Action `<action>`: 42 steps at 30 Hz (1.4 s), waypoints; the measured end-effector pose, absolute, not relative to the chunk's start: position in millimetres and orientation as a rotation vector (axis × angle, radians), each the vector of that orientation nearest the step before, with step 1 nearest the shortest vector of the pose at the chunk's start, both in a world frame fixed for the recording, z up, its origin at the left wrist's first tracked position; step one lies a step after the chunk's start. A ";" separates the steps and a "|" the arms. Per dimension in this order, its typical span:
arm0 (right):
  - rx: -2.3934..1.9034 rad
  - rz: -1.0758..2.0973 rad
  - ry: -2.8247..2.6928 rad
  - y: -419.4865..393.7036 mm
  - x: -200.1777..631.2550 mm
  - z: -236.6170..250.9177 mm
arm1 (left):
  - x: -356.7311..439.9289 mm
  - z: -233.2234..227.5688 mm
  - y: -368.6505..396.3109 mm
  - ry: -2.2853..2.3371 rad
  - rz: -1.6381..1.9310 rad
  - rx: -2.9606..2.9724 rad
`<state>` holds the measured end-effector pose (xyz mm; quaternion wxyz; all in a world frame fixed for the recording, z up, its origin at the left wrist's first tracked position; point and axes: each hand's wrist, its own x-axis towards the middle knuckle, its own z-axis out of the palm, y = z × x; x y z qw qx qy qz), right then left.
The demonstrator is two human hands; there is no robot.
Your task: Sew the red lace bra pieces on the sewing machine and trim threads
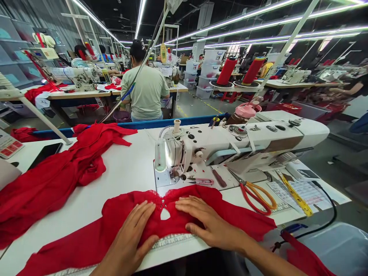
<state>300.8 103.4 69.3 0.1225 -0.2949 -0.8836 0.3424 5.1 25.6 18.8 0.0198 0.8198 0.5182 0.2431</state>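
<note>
Your left hand (pixel 135 230) and right hand (pixel 207 222) lie open, flat on the red lace garment (pixel 230 214), likely soft and stretchy; pinch the edges at 12 o'clock by the sewing machine (pixel 230 142).

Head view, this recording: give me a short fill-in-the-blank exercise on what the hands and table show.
1. Both hands, left hand and right hand, lie flat on a ____ cloth.
2. The scissors to the right of the cloth have ____ handles.
3. Behind the cloth stands a white ____ machine.
4. The yellow ____ measure lies across the papers.

Missing words: red; orange; sewing; tape
</note>
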 end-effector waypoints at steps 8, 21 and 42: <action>-0.554 0.719 -2.475 114.2 269.8 76.2 | 18.3 41.6 41.8 1.481 0.999 2.486; -0.788 0.762 -2.703 121.8 272.9 55.1 | 4.7 20.4 52.9 1.583 0.534 2.727; -0.904 0.595 -2.668 150.3 239.4 73.8 | 32.3 59.9 99.9 1.609 0.572 2.248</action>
